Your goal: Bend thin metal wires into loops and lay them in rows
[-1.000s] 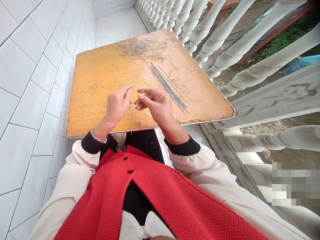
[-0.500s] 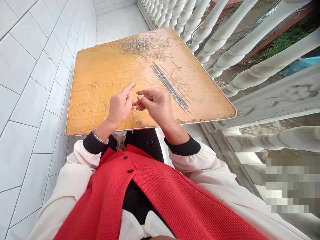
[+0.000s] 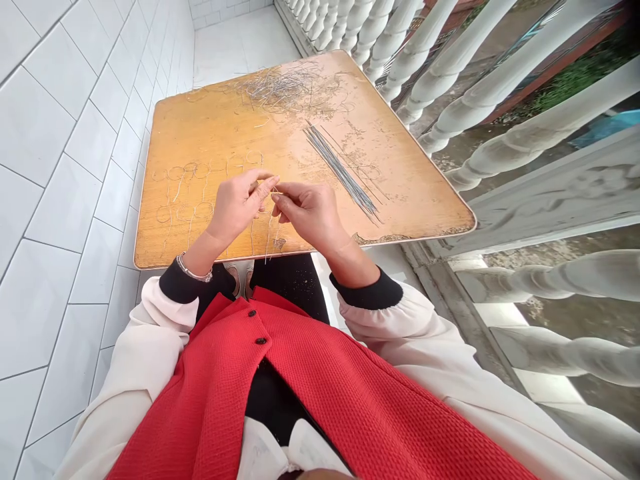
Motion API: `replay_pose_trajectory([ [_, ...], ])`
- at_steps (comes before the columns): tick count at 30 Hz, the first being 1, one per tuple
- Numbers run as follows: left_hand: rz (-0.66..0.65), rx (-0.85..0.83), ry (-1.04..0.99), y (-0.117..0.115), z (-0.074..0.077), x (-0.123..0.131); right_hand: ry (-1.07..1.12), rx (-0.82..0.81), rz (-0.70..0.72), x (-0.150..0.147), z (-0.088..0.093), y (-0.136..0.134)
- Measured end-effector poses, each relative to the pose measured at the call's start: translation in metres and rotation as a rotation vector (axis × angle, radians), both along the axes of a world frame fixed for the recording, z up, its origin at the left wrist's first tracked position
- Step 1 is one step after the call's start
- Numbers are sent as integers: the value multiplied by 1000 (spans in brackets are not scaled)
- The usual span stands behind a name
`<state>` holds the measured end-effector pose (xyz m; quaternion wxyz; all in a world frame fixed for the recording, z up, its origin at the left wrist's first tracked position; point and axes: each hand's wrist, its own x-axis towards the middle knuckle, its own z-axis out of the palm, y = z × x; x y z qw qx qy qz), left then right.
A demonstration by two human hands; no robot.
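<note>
My left hand [image 3: 241, 203] and my right hand [image 3: 311, 212] meet over the near part of the wooden table [image 3: 215, 133], fingertips almost touching. Both pinch a thin wire [image 3: 269, 241], whose end hangs down toward the table's near edge; the part between the fingers is mostly hidden. Left of my hands lie several wire pieces with looped heads and straight tails [image 3: 203, 212], set out in two rows. Beyond my right hand rests a bundle of straight grey wires [image 3: 343, 172].
A tangled heap of wires [image 3: 277, 87] covers the table's far end. White tiled wall [image 3: 65, 167] runs along the left, and a white balustrade [image 3: 465, 93] along the right. A chipped patch [image 3: 385, 238] marks the near table edge.
My left fingers have bent down from a raised, stretched pose and closed in toward my right fingertips. The wire stays between my hands.
</note>
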<state>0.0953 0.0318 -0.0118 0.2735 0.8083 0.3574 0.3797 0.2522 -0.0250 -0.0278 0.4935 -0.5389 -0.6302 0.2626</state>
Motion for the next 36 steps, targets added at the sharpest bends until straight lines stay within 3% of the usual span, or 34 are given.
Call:
replay_pose_trajectory([
  [7, 136, 85, -54, -2, -9, 8, -41, 52, -97, -5, -14, -8],
  [15, 198, 151, -25, 3, -10, 5, -240, 216, -63, -4, -19, -17],
  [22, 91, 130, -20, 10, -3, -2, -419, 289, -10, 11, -20, -15],
  [31, -86, 126, 8, 23, 13, -16, -242, 95, 26, 17, -21, -25],
  [36, -181, 167, 112, 30, 16, -16, -257, -81, 155, 30, -23, -30],
])
